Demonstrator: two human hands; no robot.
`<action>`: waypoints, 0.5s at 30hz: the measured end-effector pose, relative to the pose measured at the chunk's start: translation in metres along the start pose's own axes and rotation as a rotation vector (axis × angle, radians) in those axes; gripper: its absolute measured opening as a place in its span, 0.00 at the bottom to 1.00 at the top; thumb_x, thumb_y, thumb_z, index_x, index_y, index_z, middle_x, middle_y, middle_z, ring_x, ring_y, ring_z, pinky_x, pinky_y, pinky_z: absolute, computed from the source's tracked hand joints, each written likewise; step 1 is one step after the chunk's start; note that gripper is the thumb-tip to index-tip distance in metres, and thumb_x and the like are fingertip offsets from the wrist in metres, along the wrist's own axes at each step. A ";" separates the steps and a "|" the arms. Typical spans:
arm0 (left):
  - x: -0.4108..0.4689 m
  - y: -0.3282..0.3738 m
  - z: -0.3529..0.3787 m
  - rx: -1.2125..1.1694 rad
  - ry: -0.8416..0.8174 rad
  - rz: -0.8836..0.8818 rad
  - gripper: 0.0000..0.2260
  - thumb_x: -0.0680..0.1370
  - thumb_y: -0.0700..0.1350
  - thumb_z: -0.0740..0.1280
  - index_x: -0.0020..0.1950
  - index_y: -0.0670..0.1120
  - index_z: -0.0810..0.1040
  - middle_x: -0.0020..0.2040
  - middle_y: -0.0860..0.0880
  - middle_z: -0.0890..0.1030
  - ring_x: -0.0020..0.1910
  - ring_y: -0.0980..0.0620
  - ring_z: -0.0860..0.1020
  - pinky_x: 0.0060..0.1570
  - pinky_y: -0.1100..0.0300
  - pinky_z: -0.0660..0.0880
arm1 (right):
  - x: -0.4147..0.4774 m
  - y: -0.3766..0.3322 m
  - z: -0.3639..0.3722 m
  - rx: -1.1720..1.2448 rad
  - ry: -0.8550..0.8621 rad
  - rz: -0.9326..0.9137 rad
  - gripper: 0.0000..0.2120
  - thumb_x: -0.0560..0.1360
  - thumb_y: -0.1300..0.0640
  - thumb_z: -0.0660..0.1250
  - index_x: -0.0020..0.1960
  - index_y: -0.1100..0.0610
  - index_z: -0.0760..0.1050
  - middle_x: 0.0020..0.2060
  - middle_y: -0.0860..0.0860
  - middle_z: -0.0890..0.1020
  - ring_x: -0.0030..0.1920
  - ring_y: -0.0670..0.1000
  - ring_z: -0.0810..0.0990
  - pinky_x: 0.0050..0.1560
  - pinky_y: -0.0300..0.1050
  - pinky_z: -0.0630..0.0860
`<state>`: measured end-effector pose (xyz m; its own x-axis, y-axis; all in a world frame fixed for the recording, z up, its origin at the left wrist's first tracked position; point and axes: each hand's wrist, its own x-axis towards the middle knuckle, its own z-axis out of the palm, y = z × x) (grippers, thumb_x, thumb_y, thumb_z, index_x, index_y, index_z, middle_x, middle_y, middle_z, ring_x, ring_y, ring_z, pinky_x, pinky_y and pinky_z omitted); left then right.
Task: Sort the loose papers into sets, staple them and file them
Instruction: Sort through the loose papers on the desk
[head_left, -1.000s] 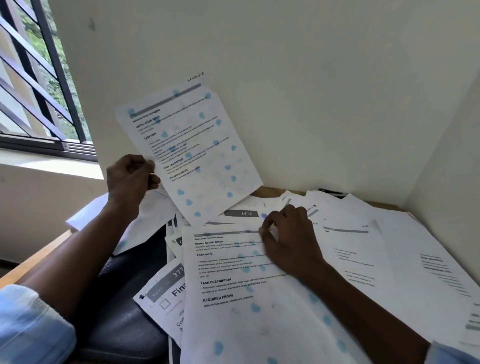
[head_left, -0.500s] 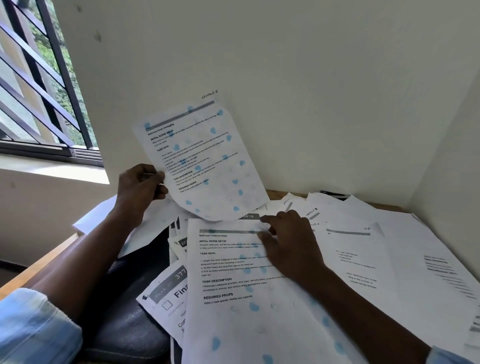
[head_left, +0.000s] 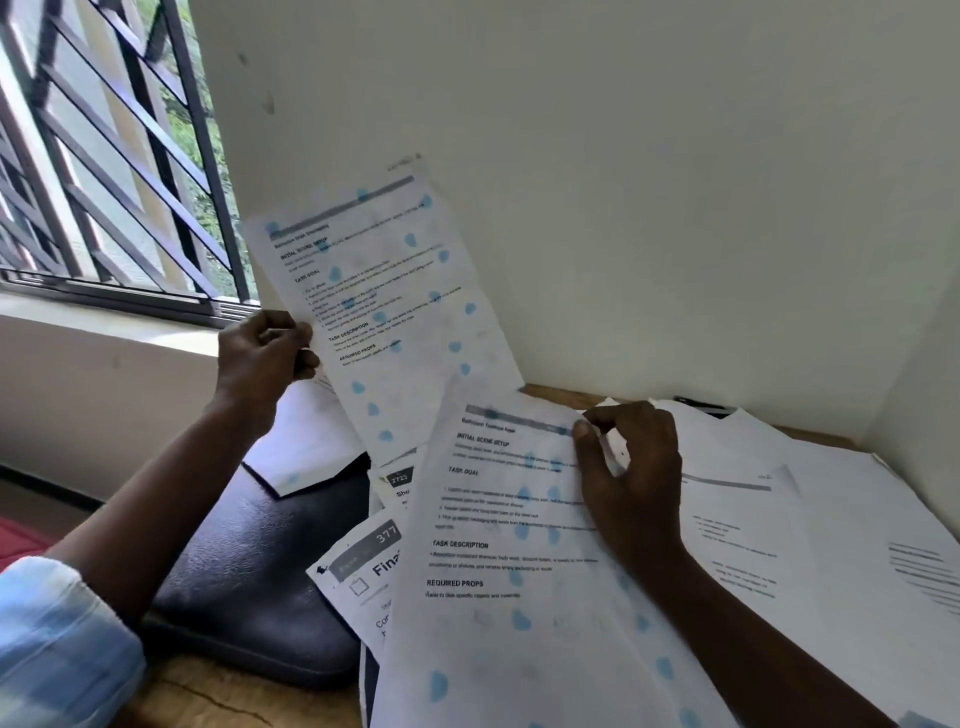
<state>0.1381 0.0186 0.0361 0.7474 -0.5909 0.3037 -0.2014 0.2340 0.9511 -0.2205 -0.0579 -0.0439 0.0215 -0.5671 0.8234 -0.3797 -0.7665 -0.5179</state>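
Two hands are at work here, each with one sheet. The left hand has its fingers curled round the side edge of a white printed sheet dotted with blue blots, holding it up in the air, tilted, above the far edge of the black padded leather-looking case that lies on the wooden table. The right hand pinches the top corner of a second white blue-blotted sheet with bold headings; this one lies just right of the case, over other papers, its top edge raised a little.

Poking out between the case and that second sheet are two forms with dark number bars: one reading "377" and one reading "2723" behind it. One plain white sheet overlaps the case's far corner. Further right of the case spreads a loose layer of white printed pages (too overlapped to count). One barred window stands beyond the case to the left. Two light blue sleeves show, the left one beside the case.
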 end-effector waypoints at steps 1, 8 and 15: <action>-0.003 0.001 -0.005 0.007 -0.029 -0.016 0.08 0.80 0.35 0.69 0.43 0.45 0.76 0.35 0.47 0.78 0.25 0.55 0.76 0.30 0.62 0.78 | 0.000 0.000 -0.001 0.010 0.013 0.001 0.03 0.78 0.56 0.67 0.48 0.54 0.78 0.45 0.46 0.79 0.51 0.53 0.76 0.54 0.56 0.73; -0.051 0.018 -0.026 0.235 -0.406 -0.212 0.01 0.79 0.31 0.68 0.49 0.34 0.77 0.39 0.40 0.76 0.25 0.54 0.74 0.26 0.64 0.73 | -0.002 -0.001 0.001 -0.096 -0.039 0.005 0.05 0.79 0.53 0.66 0.49 0.52 0.79 0.47 0.46 0.79 0.51 0.52 0.76 0.54 0.52 0.70; -0.119 0.027 -0.029 0.573 -0.662 -0.379 0.09 0.78 0.32 0.69 0.39 0.40 0.77 0.35 0.37 0.81 0.29 0.47 0.79 0.29 0.60 0.76 | -0.008 0.005 0.007 -0.325 -0.223 -0.115 0.07 0.77 0.50 0.68 0.49 0.50 0.85 0.48 0.47 0.79 0.53 0.54 0.76 0.56 0.55 0.70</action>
<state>0.0620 0.1173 0.0245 0.3522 -0.9079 -0.2272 -0.4303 -0.3726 0.8222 -0.2162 -0.0593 -0.0550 0.2674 -0.5617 0.7829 -0.6348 -0.7140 -0.2954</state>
